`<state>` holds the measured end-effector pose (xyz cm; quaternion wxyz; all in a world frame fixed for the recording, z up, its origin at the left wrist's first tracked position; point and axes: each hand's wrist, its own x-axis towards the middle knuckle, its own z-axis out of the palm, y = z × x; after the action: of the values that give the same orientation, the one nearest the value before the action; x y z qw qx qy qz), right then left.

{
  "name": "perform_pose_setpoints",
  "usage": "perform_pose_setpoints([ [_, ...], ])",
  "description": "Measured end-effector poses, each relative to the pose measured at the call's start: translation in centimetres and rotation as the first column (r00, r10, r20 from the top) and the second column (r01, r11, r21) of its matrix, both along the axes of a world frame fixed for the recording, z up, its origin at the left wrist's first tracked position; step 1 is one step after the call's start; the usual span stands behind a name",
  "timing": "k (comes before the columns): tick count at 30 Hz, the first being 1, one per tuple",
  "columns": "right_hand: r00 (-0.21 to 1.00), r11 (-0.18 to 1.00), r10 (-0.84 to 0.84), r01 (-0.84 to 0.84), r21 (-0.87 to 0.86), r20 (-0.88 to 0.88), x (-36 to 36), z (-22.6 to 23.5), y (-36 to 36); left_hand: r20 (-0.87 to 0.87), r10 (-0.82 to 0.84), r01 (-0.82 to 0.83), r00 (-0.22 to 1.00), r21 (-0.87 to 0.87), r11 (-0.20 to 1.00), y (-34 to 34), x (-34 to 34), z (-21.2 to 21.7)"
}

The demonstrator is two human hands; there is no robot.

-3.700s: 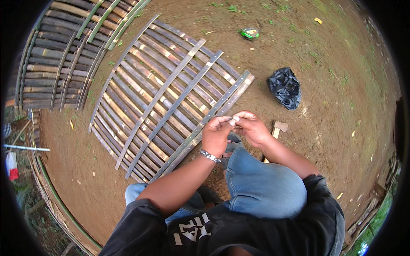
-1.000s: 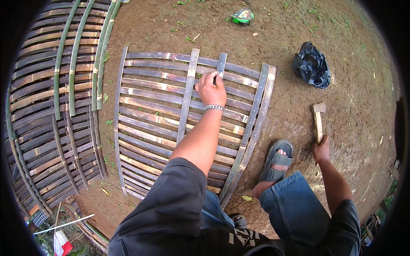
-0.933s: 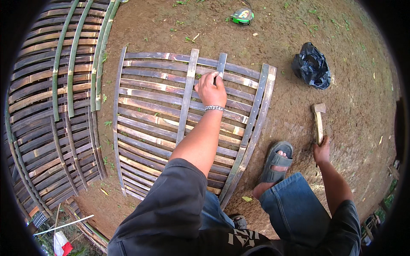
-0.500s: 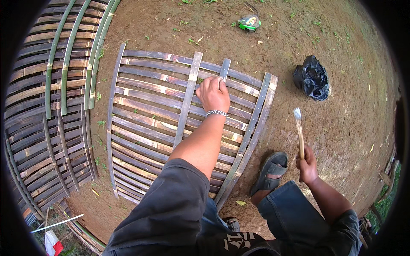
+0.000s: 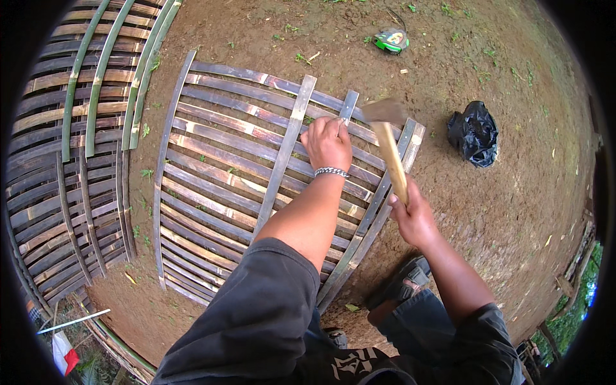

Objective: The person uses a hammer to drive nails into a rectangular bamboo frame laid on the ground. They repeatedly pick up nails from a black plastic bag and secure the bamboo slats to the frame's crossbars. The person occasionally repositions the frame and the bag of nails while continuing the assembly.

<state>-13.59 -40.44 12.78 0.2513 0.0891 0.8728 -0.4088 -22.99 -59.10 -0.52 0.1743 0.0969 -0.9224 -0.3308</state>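
Note:
A slatted bamboo panel [image 5: 218, 142] lies on the ground in front of me, its split strips crossed by several long battens. My left hand [image 5: 328, 142], with a chain bracelet at the wrist, rests on it with fingers closed together at a short dark strip [image 5: 348, 106] near the far right side. What the fingertips pinch is too small to make out. My right hand [image 5: 416, 215] grips the pale wooden handle of a hammer [image 5: 393, 157]. Its metal head, smeared by motion, is raised just right of my left hand, over the panel's far right corner.
A second bamboo lattice [image 5: 48, 167] with green poles lies at the left. On the bare soil are a green and grey tape measure [image 5: 391, 41] and a black plastic bag [image 5: 473, 134]. My sandalled foot [image 5: 405, 280] stands beside the panel's right edge.
My right hand has swung the hammer up and left from beside my right foot to over the panel. My left hand stays at the same short strip. The view has shifted slightly.

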Motion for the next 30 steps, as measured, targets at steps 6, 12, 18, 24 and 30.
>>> perform_pose_setpoints([
  [6,0.966,0.968,0.192,-0.157,0.197,-0.175,-0.9,-1.4,-0.8,-0.003,0.011,-0.011,1.000,0.005,1.000,0.0,0.0,0.3],
  [12,0.955,0.950,0.238,-0.190,0.249,-0.178,-2.1,-1.9,-0.2,0.012,0.013,-0.013,1.000,-0.002,1.000,0.0,0.0,0.1],
  [18,0.956,0.950,0.243,-0.201,0.238,-0.166,-3.1,-1.1,-0.5,0.022,0.014,-0.015,1.000,0.012,1.000,-0.1,0.0,0.2],
  [24,0.953,0.903,0.301,-0.275,0.331,-0.027,-3.6,-1.3,0.0,0.027,0.018,-0.018,0.999,0.001,1.000,0.2,-0.1,0.2],
  [30,0.920,0.942,0.280,-0.210,0.260,-0.273,-3.0,-1.2,-0.3,0.005,0.022,-0.022,1.000,0.019,1.000,0.1,-0.1,0.4],
])
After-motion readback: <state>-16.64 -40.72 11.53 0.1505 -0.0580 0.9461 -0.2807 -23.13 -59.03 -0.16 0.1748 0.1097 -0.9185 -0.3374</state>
